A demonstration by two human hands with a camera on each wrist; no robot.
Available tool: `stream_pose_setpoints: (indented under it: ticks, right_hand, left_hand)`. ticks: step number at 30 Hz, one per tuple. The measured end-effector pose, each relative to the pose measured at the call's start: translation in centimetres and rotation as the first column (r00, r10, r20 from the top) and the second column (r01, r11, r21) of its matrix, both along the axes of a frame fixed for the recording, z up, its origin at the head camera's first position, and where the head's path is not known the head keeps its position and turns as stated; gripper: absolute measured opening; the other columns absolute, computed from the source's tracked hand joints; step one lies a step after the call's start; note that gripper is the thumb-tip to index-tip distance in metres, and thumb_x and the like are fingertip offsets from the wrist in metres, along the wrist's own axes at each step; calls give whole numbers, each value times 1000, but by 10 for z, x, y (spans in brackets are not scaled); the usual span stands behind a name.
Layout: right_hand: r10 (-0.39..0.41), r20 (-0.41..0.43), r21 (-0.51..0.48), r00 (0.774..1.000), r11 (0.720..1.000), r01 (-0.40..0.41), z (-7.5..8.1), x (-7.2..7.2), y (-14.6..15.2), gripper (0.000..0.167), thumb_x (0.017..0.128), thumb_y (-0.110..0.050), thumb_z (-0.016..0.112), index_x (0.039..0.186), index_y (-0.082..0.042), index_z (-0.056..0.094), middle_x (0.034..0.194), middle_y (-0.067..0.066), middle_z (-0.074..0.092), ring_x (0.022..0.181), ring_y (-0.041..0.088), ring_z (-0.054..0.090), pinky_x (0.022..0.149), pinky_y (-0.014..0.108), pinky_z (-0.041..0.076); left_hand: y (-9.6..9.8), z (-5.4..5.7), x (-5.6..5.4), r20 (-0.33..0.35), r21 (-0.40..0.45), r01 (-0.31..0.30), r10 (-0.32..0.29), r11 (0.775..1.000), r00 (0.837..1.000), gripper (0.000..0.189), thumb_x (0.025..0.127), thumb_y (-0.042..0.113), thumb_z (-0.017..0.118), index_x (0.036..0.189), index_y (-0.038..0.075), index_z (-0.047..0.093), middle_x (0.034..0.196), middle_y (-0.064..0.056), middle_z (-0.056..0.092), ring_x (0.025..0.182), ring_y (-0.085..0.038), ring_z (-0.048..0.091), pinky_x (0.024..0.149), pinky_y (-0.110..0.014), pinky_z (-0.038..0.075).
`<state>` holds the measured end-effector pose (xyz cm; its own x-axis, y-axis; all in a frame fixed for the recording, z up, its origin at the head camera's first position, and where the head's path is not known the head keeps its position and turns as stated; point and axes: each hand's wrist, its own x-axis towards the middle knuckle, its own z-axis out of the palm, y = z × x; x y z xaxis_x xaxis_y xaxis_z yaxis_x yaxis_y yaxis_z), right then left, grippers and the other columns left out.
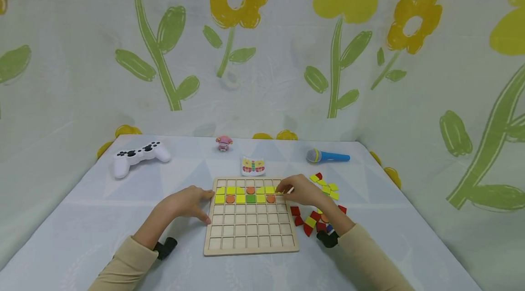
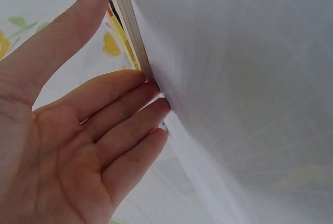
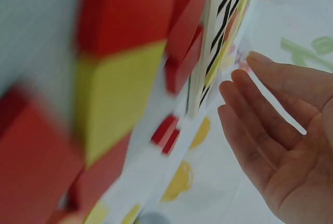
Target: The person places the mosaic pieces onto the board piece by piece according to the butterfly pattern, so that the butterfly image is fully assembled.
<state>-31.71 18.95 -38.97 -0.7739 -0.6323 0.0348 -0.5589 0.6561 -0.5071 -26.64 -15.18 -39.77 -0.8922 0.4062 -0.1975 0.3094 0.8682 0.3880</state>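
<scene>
A square wooden grid board (image 1: 251,232) lies in front of me with two rows of coloured tiles near its far side. My left hand (image 1: 188,202) is at its left edge, fingers spread; in the left wrist view the fingers (image 2: 132,112) are extended and several tips touch the edge. Over the far right of the board is my right hand (image 1: 301,190), its fingertips at a yellow tile (image 1: 279,190) at the end of the upper filled row. In the right wrist view no tile shows between the thumb and fingers (image 3: 244,125).
Loose red, yellow, green and orange tiles (image 1: 310,222) lie right of the board, around the right forearm. Beyond the board stands a butterfly pattern card (image 1: 253,166). Farther back are a white game controller (image 1: 139,158), a pink figurine (image 1: 223,143) and a blue toy microphone (image 1: 328,156).
</scene>
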Motion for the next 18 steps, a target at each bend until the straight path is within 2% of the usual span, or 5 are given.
stream_pose_setpoints:
  ticks: [4,10,18]
  right_hand:
    - [-33,-11,-1,999,999,33,-1,2,19,17,86,-1,70,103,-3,72,95,4,70,87,19,63,75,25,54]
    - [-77,-24,19,997,997,78,-7,5,49,18,85,-3,72,103,-5,71,97,4,70,90,23,62,78,33,55]
    - [-203,-59,50,977,977,206,-6,8,86,16,84,-3,73,100,-5,72,91,1,68,84,18,60,75,32,54]
  left_hand:
    - [0,1,0,7,-3,-10,10,1000,1000,80,69,32,87,136,1,54,135,-18,54,123,-37,49,99,-53,41]
    - [0,0,0,13,-4,-18,18,1000,1000,81,69,32,87,136,2,54,135,-19,54,123,-37,48,99,-53,41]
    - [0,1,1,9,6,-15,15,1000,1000,81,68,32,87,135,1,54,135,-19,54,124,-38,47,100,-54,40]
